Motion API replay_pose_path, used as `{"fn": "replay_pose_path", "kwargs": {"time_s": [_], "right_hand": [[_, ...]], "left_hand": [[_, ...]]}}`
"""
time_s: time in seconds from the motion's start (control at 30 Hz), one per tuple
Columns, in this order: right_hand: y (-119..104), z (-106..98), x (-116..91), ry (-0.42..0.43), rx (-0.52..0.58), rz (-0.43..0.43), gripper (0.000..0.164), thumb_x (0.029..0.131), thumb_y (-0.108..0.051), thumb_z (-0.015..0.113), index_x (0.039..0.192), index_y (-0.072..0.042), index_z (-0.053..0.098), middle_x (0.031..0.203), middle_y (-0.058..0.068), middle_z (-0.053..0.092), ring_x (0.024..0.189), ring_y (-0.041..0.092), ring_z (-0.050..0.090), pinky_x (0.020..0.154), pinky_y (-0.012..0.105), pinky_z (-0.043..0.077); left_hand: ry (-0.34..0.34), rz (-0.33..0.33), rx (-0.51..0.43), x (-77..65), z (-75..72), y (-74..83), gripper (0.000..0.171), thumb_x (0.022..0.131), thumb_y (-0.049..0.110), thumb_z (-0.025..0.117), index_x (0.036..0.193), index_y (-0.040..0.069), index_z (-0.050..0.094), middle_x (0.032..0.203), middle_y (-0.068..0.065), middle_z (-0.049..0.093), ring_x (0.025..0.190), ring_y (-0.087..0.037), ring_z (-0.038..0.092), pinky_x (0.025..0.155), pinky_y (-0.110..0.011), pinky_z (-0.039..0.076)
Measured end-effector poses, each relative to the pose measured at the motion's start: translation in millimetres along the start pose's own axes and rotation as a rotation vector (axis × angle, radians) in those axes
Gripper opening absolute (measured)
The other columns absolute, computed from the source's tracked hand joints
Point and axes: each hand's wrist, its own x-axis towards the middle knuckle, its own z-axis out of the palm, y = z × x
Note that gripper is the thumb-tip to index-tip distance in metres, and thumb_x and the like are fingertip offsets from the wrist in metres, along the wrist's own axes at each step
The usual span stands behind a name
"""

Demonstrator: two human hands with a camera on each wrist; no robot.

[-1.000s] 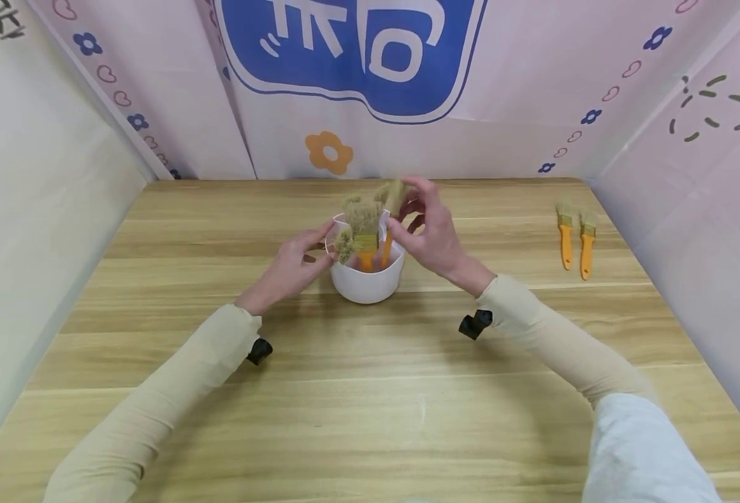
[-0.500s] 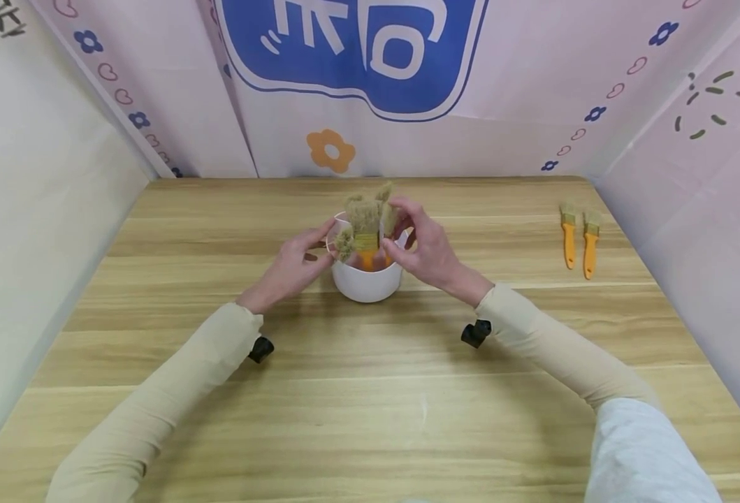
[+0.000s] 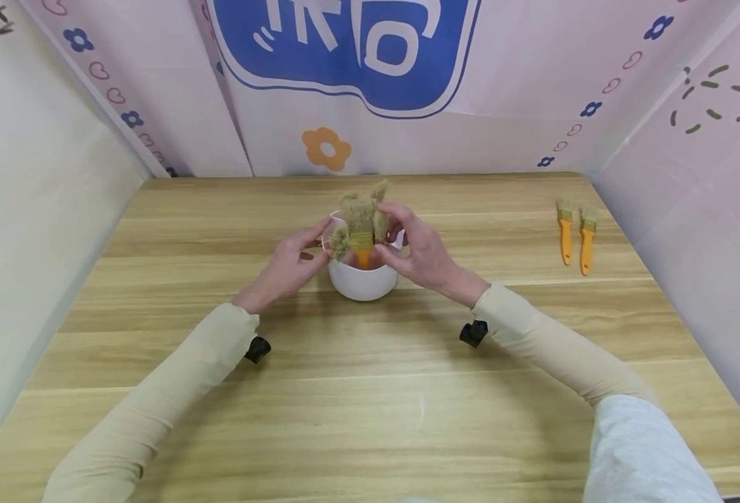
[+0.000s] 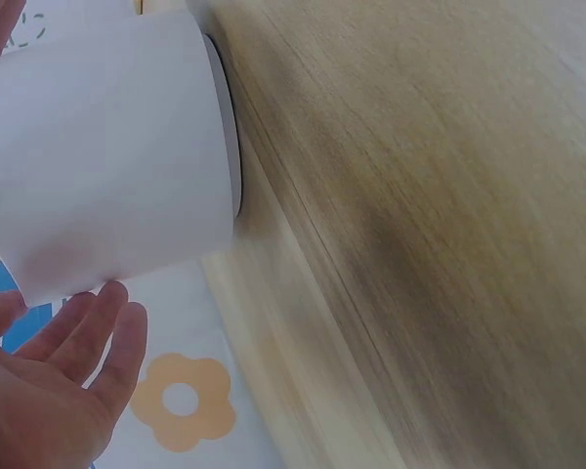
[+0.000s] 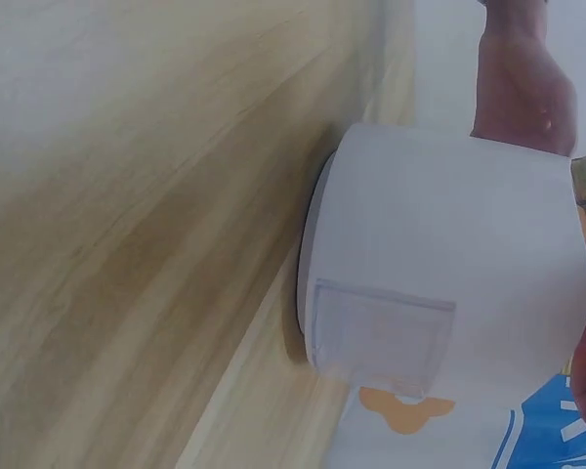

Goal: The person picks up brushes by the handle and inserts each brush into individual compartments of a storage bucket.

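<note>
A white round container [image 3: 363, 283] stands near the back middle of the table with several bristle brushes upright in it. In the middle is a wide paintbrush [image 3: 360, 227], bristles up, its orange handle down inside. My left hand [image 3: 288, 264] holds the container's left rim between thumb and fingers; the left wrist view shows the fingers [image 4: 107, 313] against its wall. At the right rim, my right hand [image 3: 423, 255] pinches another paintbrush [image 3: 380, 225] by its bristle end, with the handle hidden in the container. The right wrist view shows a clear rectangular patch [image 5: 386, 332] on the container's side.
Two more orange-handled paintbrushes [image 3: 566, 234] lie side by side on the wooden table [image 3: 370, 405] at the far right. Behind the table hangs a printed backdrop [image 3: 445, 143], and pale side walls [image 3: 42, 175] rise at left and right.
My right hand has moved down and left, lowering the pinched brush into the container and bringing it beside the middle brush. My left hand stays on the rim.
</note>
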Motion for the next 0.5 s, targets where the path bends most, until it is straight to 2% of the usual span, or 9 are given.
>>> {"fn": "replay_pose_path", "kwargs": {"time_s": [0.13,0.27,0.33,0.4,0.5], "right_hand": [[1.7,-3.8,-2.3,0.021,0.013,0.007,0.061,0.077,-0.001,0.071,0.127,0.002,0.037,0.082,0.017,0.057,0.07,0.022,0.057,0.051,0.031,0.047],[9.4,-14.5,-6.9,0.067,0.039,0.018,0.054,0.081,-0.006,0.066,0.126,0.004,0.037,0.086,0.019,0.056,0.072,0.024,0.057,0.053,0.032,0.045],[16.9,-22.9,-10.7,0.08,0.019,0.044,0.05,0.083,-0.009,0.062,0.125,0.004,0.038,0.087,0.02,0.055,0.072,0.024,0.056,0.053,0.033,0.046],[26.4,-33.2,-15.5,0.089,-0.013,0.115,0.046,0.085,-0.009,0.059,0.124,0.004,0.039,0.087,0.021,0.055,0.072,0.024,0.056,0.053,0.034,0.047],[47.9,-52.2,-25.6,0.102,-0.124,0.297,0.045,0.087,-0.01,0.059,0.126,0.001,0.042,0.087,0.02,0.058,0.07,0.025,0.059,0.053,0.033,0.048]], "left_hand": [[0.007,0.007,0.002,-0.9,-0.2,-0.4,0.058,0.092,0.025,0.051,0.147,0.019,0.03,0.143,-0.017,0.045,0.119,-0.034,0.055,0.089,-0.047,0.053],[0.007,0.013,0.011,-0.8,-0.2,0.7,0.059,0.093,0.026,0.05,0.147,0.02,0.029,0.143,-0.017,0.045,0.119,-0.034,0.055,0.089,-0.047,0.054],[0.006,0.015,0.019,-0.3,0.0,0.9,0.059,0.093,0.028,0.05,0.147,0.021,0.029,0.143,-0.017,0.045,0.119,-0.035,0.055,0.089,-0.047,0.054],[0.006,0.015,0.026,0.1,0.3,1.1,0.058,0.093,0.029,0.05,0.147,0.022,0.029,0.142,-0.016,0.045,0.119,-0.035,0.056,0.088,-0.047,0.054],[0.006,0.013,0.03,0.6,1.3,1.1,0.058,0.093,0.03,0.049,0.147,0.022,0.029,0.142,-0.015,0.046,0.119,-0.035,0.056,0.088,-0.047,0.054]]}}
